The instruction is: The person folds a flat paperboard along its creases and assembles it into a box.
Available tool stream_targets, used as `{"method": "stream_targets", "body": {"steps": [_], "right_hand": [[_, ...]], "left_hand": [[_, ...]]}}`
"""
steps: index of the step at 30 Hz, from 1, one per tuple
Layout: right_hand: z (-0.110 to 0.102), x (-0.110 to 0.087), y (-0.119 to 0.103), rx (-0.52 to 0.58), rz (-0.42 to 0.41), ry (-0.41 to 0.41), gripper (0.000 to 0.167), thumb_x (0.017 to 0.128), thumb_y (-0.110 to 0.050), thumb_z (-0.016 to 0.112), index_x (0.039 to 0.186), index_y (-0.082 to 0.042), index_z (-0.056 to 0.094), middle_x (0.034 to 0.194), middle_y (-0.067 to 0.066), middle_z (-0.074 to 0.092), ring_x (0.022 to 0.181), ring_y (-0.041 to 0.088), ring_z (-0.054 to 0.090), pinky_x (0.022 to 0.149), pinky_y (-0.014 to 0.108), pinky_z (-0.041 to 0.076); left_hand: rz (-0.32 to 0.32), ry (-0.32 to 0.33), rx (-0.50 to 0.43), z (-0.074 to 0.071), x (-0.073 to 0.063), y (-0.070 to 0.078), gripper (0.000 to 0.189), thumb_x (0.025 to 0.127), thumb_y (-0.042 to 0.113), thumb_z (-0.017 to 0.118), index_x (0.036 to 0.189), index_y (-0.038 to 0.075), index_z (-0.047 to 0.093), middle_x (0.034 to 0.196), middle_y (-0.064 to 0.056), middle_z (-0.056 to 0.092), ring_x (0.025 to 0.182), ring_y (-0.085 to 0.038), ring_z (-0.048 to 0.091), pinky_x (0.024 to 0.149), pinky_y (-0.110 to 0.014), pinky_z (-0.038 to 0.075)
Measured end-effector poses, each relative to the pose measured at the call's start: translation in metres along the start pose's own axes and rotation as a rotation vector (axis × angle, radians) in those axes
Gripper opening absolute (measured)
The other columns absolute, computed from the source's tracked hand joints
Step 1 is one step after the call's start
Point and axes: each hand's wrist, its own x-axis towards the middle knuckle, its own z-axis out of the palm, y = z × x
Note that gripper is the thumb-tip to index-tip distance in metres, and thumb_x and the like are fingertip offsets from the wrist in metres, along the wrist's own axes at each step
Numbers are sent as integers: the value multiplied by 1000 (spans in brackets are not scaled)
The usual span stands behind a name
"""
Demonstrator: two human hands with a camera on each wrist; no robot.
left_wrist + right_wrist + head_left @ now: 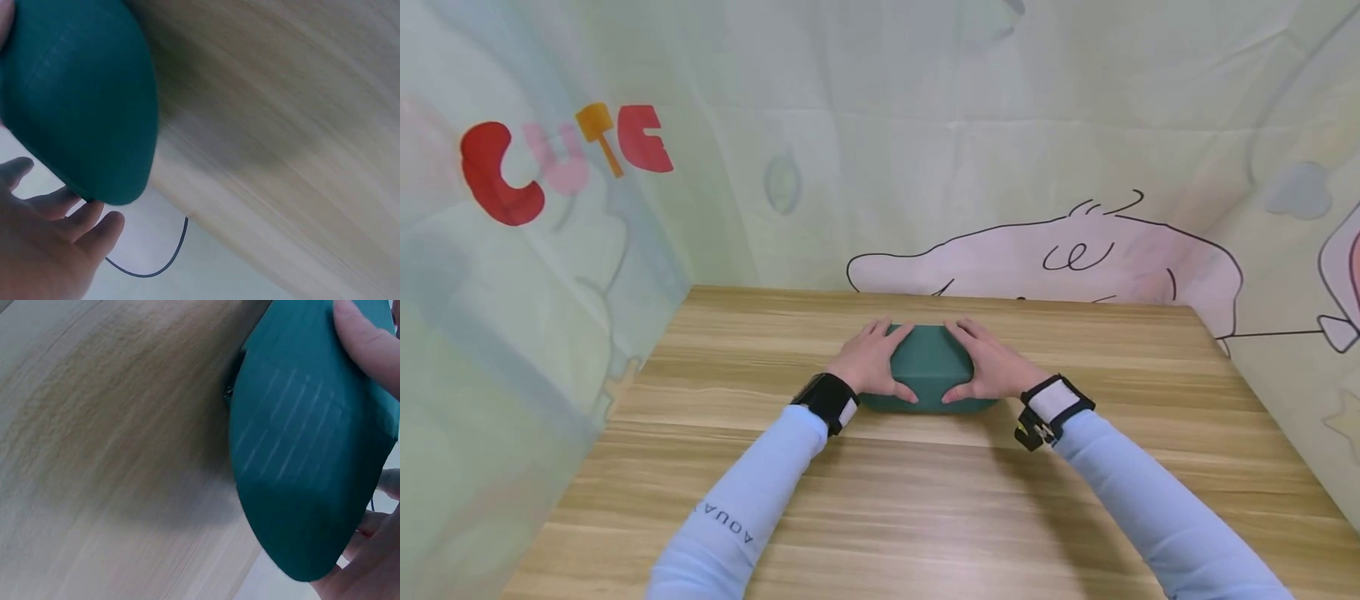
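Note:
A dark green case [931, 357] with a smooth surface, shaped like a glasses case, is toward the far side of the table. My left hand [867, 364] grips its left side, thumb across the front and fingers over the back. On the opposite side my right hand [996, 367] holds it in the same way, thumb in front. The left wrist view shows the rounded end of the case [81, 106] with fingertips at its far edge. A pointed, curved end of the case [300, 456] fills much of the right wrist view, beside the right thumb. The underside is hidden.
The light wood-grain table [880, 500] spreads around the case. Behind it hangs a printed cloth [910, 150] with a line-drawn animal, and colourful letters [565, 158] show at the left. Each wrist wears a black strap [829, 402].

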Motion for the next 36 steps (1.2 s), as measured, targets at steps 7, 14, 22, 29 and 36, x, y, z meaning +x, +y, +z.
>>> {"method": "stream_targets", "body": {"steps": [7, 14, 22, 29, 36], "right_hand": [[6, 1, 1, -19, -6, 60, 117, 71, -46, 90, 157, 1, 26, 153, 27, 35, 127, 41, 51, 102, 56, 51], [12, 2, 4, -23, -2, 126, 116, 67, -46, 92, 156, -4, 30, 149, 24, 42, 125, 39, 54, 99, 55, 53], [11, 3, 1, -24, 27, 103, 115, 68, -47, 92, 155, -3, 32, 149, 25, 44, 125, 40, 55, 99, 56, 53], [13, 3, 1, -22, 38, 104, 112, 68, -51, 91, 153, -3, 37, 150, 22, 45, 124, 38, 56, 99, 55, 53], [14, 2, 1, -30, 12, 141, 109, 67, -50, 91, 151, -5, 40, 147, 23, 48, 123, 38, 57, 97, 55, 54]], "left_hand": [[-5, 69, 86, 5, 2, 2, 116, 69, 64, 84, 160, 17, 29, 155, -15, 43, 146, -34, 40, 115, -46, 43], [-12, 116, 142, 9, 4, 4, 117, 68, 64, 85, 158, 10, 32, 152, -15, 47, 142, -33, 45, 115, -45, 44], [-12, 63, 197, 6, 7, 4, 114, 68, 65, 84, 155, 8, 36, 153, -16, 47, 142, -34, 45, 116, -43, 43], [7, 54, 201, 3, 7, 1, 111, 67, 62, 86, 153, 9, 41, 149, -14, 51, 140, -31, 48, 120, -43, 38], [7, 92, 190, 7, 6, -1, 109, 67, 63, 86, 153, 11, 41, 150, -15, 50, 141, -33, 47, 121, -42, 37]]}}
